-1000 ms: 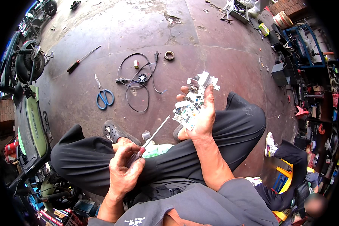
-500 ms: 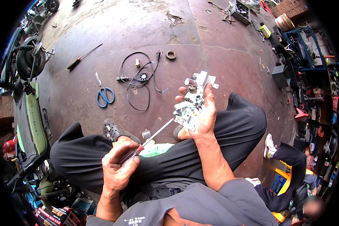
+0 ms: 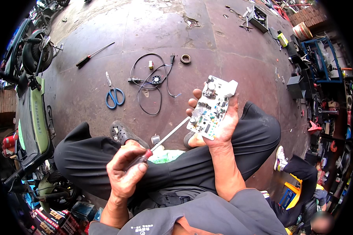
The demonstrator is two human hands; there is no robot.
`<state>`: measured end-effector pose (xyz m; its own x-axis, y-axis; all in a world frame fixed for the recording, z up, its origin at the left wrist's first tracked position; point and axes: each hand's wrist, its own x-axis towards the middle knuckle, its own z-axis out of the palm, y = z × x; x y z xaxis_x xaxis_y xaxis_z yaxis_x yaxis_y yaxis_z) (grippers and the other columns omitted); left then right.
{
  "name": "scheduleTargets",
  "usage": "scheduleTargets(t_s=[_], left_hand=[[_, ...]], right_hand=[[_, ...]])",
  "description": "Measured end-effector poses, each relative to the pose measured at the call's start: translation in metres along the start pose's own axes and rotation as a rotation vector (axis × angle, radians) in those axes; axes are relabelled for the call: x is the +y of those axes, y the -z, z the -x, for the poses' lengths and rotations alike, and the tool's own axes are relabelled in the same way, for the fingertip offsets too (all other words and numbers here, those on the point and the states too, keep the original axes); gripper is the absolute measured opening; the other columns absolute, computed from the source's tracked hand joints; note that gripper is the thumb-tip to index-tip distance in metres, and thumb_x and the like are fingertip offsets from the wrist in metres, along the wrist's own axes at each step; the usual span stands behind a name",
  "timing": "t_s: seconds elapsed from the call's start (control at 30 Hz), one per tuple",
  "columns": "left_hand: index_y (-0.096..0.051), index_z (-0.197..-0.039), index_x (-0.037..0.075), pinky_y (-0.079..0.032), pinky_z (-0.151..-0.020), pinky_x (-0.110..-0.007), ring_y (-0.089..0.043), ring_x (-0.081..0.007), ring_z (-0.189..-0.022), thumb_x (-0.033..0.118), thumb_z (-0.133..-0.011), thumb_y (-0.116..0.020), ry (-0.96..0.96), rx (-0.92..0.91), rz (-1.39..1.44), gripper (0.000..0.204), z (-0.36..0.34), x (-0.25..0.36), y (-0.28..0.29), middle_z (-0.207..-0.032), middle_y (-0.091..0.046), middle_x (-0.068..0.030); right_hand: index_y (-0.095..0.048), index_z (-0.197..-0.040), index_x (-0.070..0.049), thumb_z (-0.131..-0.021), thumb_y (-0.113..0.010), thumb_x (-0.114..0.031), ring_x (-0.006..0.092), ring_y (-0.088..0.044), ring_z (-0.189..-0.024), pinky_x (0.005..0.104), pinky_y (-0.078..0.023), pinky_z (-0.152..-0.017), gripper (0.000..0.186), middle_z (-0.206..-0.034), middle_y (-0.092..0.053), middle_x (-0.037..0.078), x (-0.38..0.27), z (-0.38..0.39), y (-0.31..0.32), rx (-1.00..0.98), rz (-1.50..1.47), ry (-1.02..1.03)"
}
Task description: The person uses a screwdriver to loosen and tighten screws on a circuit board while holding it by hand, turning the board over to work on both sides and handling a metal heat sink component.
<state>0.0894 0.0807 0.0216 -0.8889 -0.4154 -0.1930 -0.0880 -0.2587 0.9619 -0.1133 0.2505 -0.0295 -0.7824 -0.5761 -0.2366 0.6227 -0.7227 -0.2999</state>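
My right hand (image 3: 228, 123) grips a white circuit board (image 3: 213, 105) along its right and lower edges, its component side facing me. Capacitors, a white block and small coloured parts stand on the board. In my left hand (image 3: 125, 168) is a screwdriver (image 3: 170, 134), fingers wrapped round its dark red handle. The shaft points up and right, and its tip lies at the board's lower left edge; whether it touches I cannot tell. Below the shaft, a green-and-white package (image 3: 164, 156) lies between my legs, partly hidden.
On the floor ahead lie blue-handled scissors (image 3: 115, 97), another screwdriver (image 3: 94, 55), a black power cord (image 3: 161, 102), a small fan (image 3: 156, 79) and a tape roll (image 3: 185, 59). A green scooter (image 3: 37, 121) stands left. Cluttered shelves (image 3: 329, 113) line the right, where another person (image 3: 302, 172) sits.
The circuit board has turned in my right hand, so more of its component face shows. My left hand still holds the screwdriver towards it. The view has shifted slightly.
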Motion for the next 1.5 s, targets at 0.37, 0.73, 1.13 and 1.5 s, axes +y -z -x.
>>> scheduleTargets(t_s=[0.37, 0.73, 1.13, 1.5], left_hand=[[-0.047, -0.132, -0.004, -0.037, -0.053, -0.02, -0.047, -0.0065, -0.06, 0.012, -0.091, -0.063, 0.312, -0.15, 0.189, 0.047, 0.011, -0.014, -0.035, -0.085, -0.058, -0.0052], [-0.058, -0.114, -0.001, -0.031, -0.042, -0.022, -0.041, -0.007, -0.047, 0.019, -0.096, -0.059, 0.5, -0.201, 0.257, 0.026, -0.001, -0.031, -0.044, -0.065, -0.05, -0.0002], [-0.058, -0.104, 0.002, -0.035, -0.042, -0.026, -0.04, -0.0141, -0.043, 0.022, -0.096, -0.057, 0.664, -0.258, 0.481, 0.021, -0.007, -0.02, -0.054, -0.062, -0.047, -0.0072], [-0.057, -0.1, 0.006, -0.029, -0.036, -0.024, -0.036, -0.0106, -0.039, 0.022, -0.095, -0.057, 0.605, -0.193, 0.408, 0.017, -0.005, -0.015, -0.073, -0.056, -0.043, -0.0017]], right_hand=[[-0.053, -0.127, -0.001, -0.089, -0.049, -0.066, 0.0331, -0.068, -0.094, 0.0478, -0.059, -0.078, 0.076, -0.114, -0.063, 0.024, 0.007, 0.002, -0.009, -0.079, 0.164, 0.123], [-0.051, -0.128, 0.002, -0.08, -0.064, -0.066, 0.0306, -0.066, -0.1, 0.0453, -0.056, -0.087, 0.084, -0.114, -0.063, 0.018, 0.01, 0.006, -0.004, -0.149, 0.196, -0.04], [-0.048, -0.131, 0.001, -0.084, -0.054, -0.009, 0.0269, -0.065, -0.102, 0.042, -0.056, -0.088, 0.048, -0.116, -0.061, 0.016, 0.006, 0.012, -0.011, -0.143, 0.028, -0.176], [-0.053, -0.124, 0.003, -0.093, -0.054, -0.016, 0.0218, -0.067, -0.093, 0.0363, -0.059, -0.08, 0.036, -0.112, -0.063, 0.014, 0.005, 0.019, -0.012, -0.09, 0.297, -0.017]])
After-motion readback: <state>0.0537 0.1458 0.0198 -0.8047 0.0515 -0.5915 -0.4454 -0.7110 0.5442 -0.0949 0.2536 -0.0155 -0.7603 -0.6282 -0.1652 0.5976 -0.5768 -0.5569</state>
